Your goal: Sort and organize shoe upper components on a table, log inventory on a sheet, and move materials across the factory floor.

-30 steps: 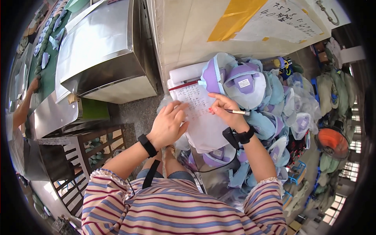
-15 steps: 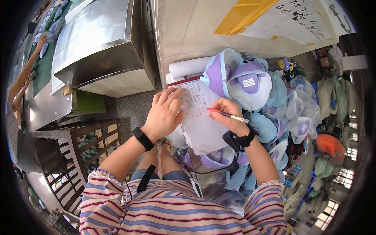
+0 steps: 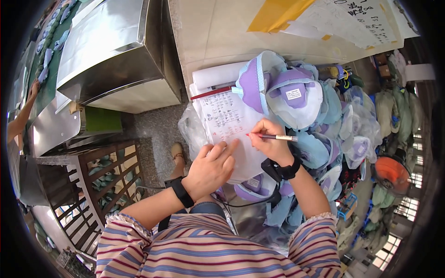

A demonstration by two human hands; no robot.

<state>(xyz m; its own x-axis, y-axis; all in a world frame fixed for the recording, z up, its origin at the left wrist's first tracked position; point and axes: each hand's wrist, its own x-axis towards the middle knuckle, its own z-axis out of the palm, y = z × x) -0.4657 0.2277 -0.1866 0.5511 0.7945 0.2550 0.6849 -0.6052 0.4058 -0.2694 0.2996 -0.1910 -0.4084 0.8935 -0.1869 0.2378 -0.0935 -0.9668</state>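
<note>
My right hand [image 3: 272, 144] is closed around a red-tipped pen [image 3: 282, 137] with a clear and pale barrel. Its tip meets a sheet of paper [image 3: 221, 110] with handwritten rows in dark and red ink. My left hand [image 3: 212, 166] rests on the sheet's lower left part, fingers stretched out, holding nothing. Across the top of the paper lies a dark red stick-like thing [image 3: 212, 93]. Against the sheet's right side is a pile of purple and light-blue fabric pieces, apparently shoe uppers [image 3: 296, 104]; the front one bears a white label.
A metal-topped machine [image 3: 104, 44] stands at the left, above a slatted wooden rack [image 3: 99, 180]. Crumpled clear plastic [image 3: 191, 123] sticks out beside the papers. A co-worker's arm [image 3: 23, 113] shows at far left. An orange round fan [image 3: 391, 175] stands at the right.
My left hand has slid down and right across the sheet, uncovering more writing. The pen in my right hand has tilted flatter. The co-worker's arm has moved down.
</note>
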